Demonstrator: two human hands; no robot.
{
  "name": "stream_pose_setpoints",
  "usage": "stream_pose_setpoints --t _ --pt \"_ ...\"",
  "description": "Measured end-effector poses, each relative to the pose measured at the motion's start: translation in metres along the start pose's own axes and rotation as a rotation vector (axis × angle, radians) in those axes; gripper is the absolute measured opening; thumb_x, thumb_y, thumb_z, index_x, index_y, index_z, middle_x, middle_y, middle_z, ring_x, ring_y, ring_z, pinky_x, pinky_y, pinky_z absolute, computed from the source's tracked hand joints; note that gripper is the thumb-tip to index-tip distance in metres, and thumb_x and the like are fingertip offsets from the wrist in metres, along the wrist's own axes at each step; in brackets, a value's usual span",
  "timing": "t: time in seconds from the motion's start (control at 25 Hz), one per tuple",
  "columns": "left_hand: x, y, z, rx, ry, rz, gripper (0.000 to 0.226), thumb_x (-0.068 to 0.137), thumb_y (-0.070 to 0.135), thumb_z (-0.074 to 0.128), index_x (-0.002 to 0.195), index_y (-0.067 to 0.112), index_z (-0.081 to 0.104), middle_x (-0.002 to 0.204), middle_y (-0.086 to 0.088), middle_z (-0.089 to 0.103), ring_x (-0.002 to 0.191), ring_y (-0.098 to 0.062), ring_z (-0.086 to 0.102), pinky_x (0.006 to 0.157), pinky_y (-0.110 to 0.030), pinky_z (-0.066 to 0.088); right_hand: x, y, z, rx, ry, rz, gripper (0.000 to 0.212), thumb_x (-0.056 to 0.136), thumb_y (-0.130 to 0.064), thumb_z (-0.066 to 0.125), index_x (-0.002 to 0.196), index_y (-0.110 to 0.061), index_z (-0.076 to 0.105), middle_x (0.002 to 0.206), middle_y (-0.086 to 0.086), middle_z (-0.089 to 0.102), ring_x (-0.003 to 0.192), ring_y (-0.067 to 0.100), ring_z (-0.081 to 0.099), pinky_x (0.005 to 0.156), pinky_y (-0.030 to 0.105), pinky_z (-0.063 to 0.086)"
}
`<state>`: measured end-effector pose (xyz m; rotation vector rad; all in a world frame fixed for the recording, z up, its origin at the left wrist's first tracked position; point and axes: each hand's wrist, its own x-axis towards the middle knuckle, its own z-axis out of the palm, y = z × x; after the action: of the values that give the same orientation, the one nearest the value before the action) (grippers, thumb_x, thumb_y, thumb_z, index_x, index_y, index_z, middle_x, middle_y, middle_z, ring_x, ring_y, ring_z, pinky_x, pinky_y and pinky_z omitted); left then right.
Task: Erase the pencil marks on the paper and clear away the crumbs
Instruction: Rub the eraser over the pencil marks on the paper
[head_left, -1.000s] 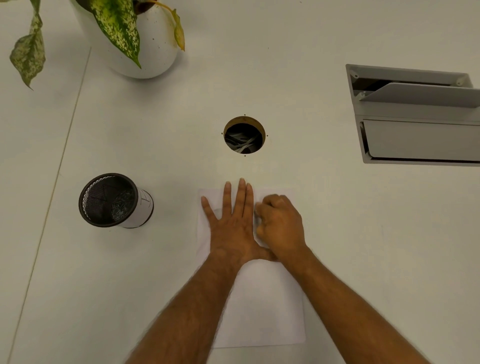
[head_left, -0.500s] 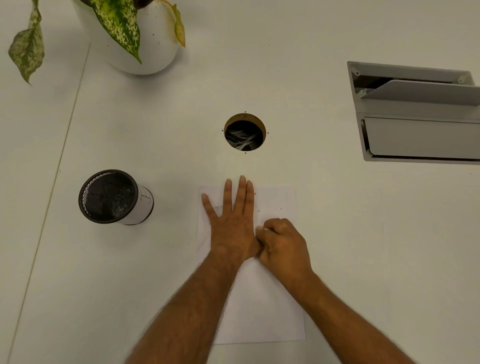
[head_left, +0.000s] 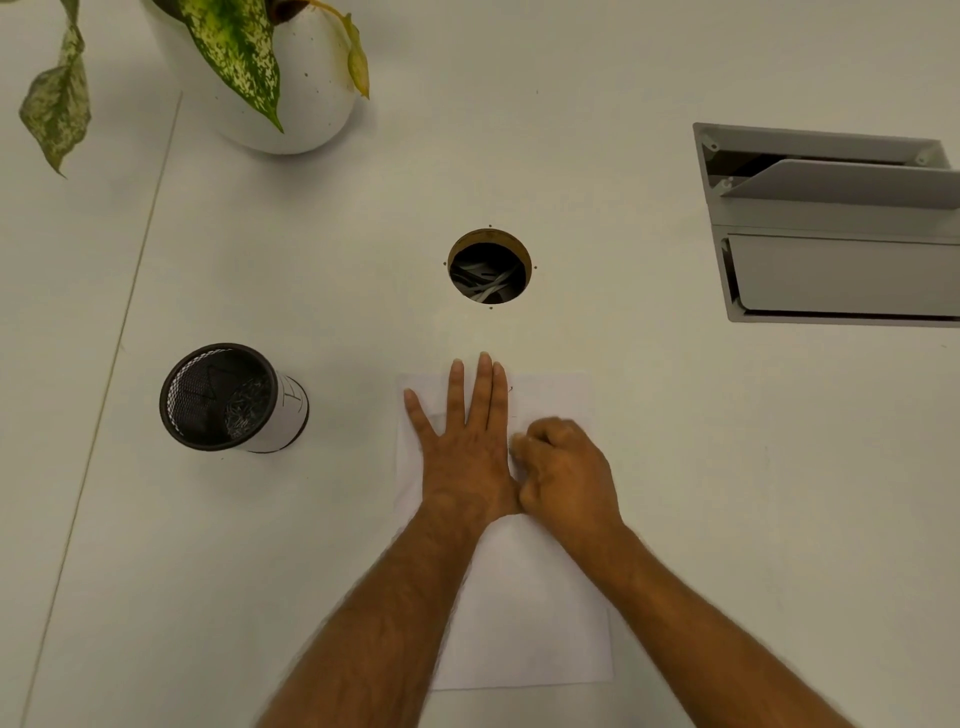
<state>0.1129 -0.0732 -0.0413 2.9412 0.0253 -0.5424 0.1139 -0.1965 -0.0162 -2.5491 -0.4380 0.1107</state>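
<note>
A white sheet of paper (head_left: 524, 613) lies on the white desk in front of me. My left hand (head_left: 467, 447) lies flat on the sheet's upper left part, fingers straight and spread, pressing it down. Just to its right, my right hand (head_left: 566, 467) is curled into a fist on the paper; its fingertips pinch a small pale eraser (head_left: 518, 442), mostly hidden and blurred. A few tiny dark crumbs (head_left: 511, 388) lie on the paper beside my left fingertips. No pencil marks are plainly visible.
A black mesh pen cup (head_left: 228, 397) stands to the left of the paper. Beyond the paper is a round cable hole (head_left: 490, 266). A grey socket box (head_left: 841, 275) with a raised lid sits at the right, and a white plant pot (head_left: 291, 88) at the back left.
My right hand slid toward me along the paper, then moved back away a little, rubbing. My left hand stayed flat on the sheet.
</note>
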Motion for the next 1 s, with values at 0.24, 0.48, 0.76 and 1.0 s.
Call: stream_pose_setpoints --t 0.24,0.48,0.76,1.0 --pt "0.001 -0.001 0.002 -0.027 0.011 -0.005 0.126 0.071 0.089 0.035 0.148 0.016 -0.033 0.159 -0.005 -0.036 0.146 -0.031 -0.032 0.108 -0.077 -0.011 -0.008 0.009 0.002 0.004 0.019 0.002 0.004 0.08 -0.005 0.069 0.077 -0.003 0.071 0.075 0.007 0.066 0.069 0.022 0.06 0.054 0.032 0.054" --pt "0.002 -0.002 0.001 -0.048 -0.022 0.004 0.153 0.038 0.108 0.023 0.149 0.018 -0.031 0.162 -0.005 -0.03 0.148 -0.032 -0.027 0.107 -0.076 -0.015 0.049 0.007 -0.003 -0.001 0.047 0.075 0.005 0.075 0.001 0.071 0.079 0.0 0.072 0.078 0.012 0.068 0.072 0.03 0.062 0.056 0.038 0.055" --pt "0.001 0.001 0.001 -0.056 -0.003 -0.016 0.145 0.053 0.101 0.035 0.149 0.016 -0.031 0.161 -0.004 -0.033 0.147 -0.031 -0.03 0.107 -0.077 -0.013 -0.019 0.014 -0.008 0.205 0.001 0.303 0.016 0.091 -0.011 0.06 0.076 -0.004 0.062 0.075 0.007 0.062 0.069 0.022 0.059 0.062 0.044 0.055" --pt "0.001 0.0 0.0 -0.05 -0.024 -0.009 0.155 0.041 0.106 0.034 0.145 0.017 -0.038 0.159 -0.004 -0.036 0.146 -0.03 -0.033 0.107 -0.077 -0.012 0.017 0.014 -0.008 -0.112 0.01 0.079 0.01 0.065 0.004 0.076 0.072 -0.001 0.072 0.075 0.009 0.067 0.068 0.027 0.062 0.05 0.034 0.054"
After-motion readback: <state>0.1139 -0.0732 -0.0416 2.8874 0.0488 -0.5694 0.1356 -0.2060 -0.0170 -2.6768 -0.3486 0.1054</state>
